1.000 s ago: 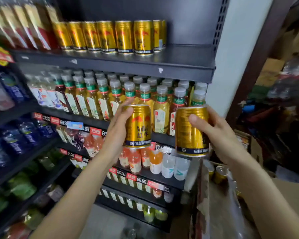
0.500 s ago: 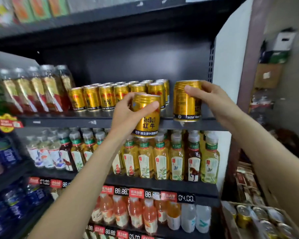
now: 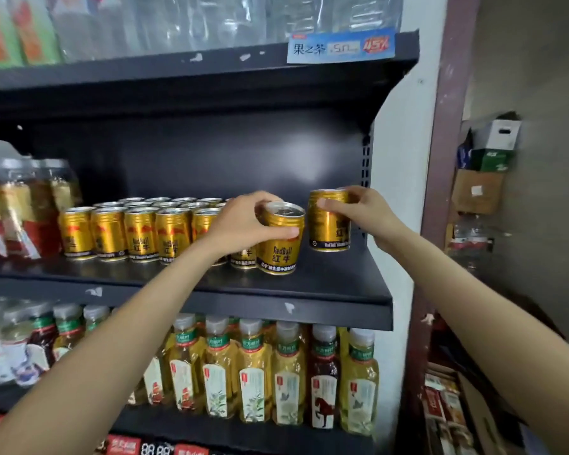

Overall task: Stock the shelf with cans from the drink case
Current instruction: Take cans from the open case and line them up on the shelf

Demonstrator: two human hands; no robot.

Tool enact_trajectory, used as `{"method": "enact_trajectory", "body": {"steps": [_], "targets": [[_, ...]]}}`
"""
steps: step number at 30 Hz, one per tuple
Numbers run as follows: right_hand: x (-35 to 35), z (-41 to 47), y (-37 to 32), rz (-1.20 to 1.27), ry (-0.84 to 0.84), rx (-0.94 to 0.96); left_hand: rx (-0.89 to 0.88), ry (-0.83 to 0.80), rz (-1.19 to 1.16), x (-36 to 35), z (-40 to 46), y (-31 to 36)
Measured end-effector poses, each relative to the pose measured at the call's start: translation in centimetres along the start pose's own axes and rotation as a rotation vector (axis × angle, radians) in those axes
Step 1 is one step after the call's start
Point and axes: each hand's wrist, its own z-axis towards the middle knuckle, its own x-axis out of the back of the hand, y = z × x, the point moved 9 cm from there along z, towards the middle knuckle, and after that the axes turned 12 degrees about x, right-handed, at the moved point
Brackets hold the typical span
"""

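My left hand grips a gold can by its upper rim; the can stands on the black shelf at the right end of a row of several gold cans. My right hand holds a second gold can around its top, set further back near the shelf's right end. I cannot tell whether that can's base touches the shelf. The drink case shows partly at the lower right.
Tea bottles fill the shelf below. Packed bottles stand left of the cans. An upper shelf with a price tag hangs overhead. A white wall and brown post bound the right side; boxes lie beyond.
Both hands have risen from below the shelf to it and carried their cans onto the shelf surface at the right end of the row.
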Motion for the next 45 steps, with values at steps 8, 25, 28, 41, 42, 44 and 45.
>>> {"method": "enact_trajectory", "body": {"steps": [8, 25, 28, 41, 42, 44, 45], "targets": [[-1.0, 4.3, 3.6, -0.011, 0.001, -0.015, -0.033, 0.019, 0.139, -0.7, 1.6, 0.7], [-6.5, 11.0, 10.9, -0.041, -0.140, -0.146, 0.021, 0.040, 0.087, -1.0, 1.3, 0.3], [-6.4, 11.2, 11.3, -0.034, -0.150, -0.148, 0.029, 0.013, 0.070, -1.1, 2.9, 0.7], [-5.5, 10.0, 11.0, 0.194, -0.203, -0.298, 0.085, -0.212, 0.296, -3.9, 9.8, 1.6], [-5.4, 9.9, 10.8, 0.219, -0.196, -0.304, 0.090, -0.235, 0.309, -4.0, 9.9, 1.3], [-5.4, 9.6, 10.8, 0.248, -0.194, -0.310, 0.103, -0.276, 0.338, -4.3, 10.1, 0.5], [-5.5, 9.4, 10.8, 0.252, -0.202, -0.309, 0.111, -0.292, 0.352, -4.5, 10.2, 0.1]]}}
